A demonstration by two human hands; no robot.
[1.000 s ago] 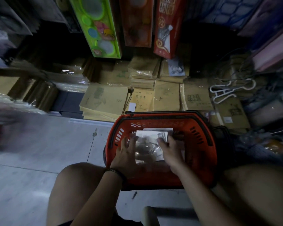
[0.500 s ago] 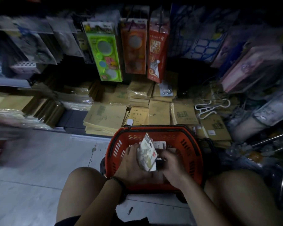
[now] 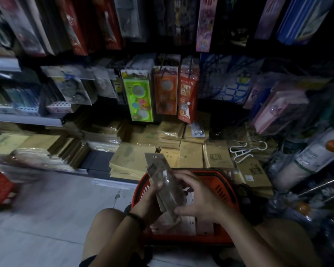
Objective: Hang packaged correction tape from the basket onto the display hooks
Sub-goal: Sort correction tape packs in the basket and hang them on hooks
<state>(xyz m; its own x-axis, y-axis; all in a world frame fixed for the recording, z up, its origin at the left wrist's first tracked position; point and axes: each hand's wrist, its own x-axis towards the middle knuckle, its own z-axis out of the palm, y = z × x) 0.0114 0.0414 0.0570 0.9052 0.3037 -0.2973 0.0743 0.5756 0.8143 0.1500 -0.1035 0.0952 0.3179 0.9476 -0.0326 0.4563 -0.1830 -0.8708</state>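
Packs of correction tape held as a small stack above the red basket, tilted, hang-hole end up and away from the body. Left hand wrapped around the stack's left edge from beneath, thumb on the front face. Right hand on the stack's right side, upper fingers curled over the clear blister, lower fingers pinching the bottom corner. Dark band on the left wrist. Further flat packs lying inside the basket under the hands. Basket on pale floor tiles between the bare knees. Brown paper notebooks stacked on the floor beyond the basket. Green pack, orange pack and red pack hanging side by side from hooks above the notebooks. White clothes hanger resting on the stacks to the right. Scene dim; print on the packs unreadable.
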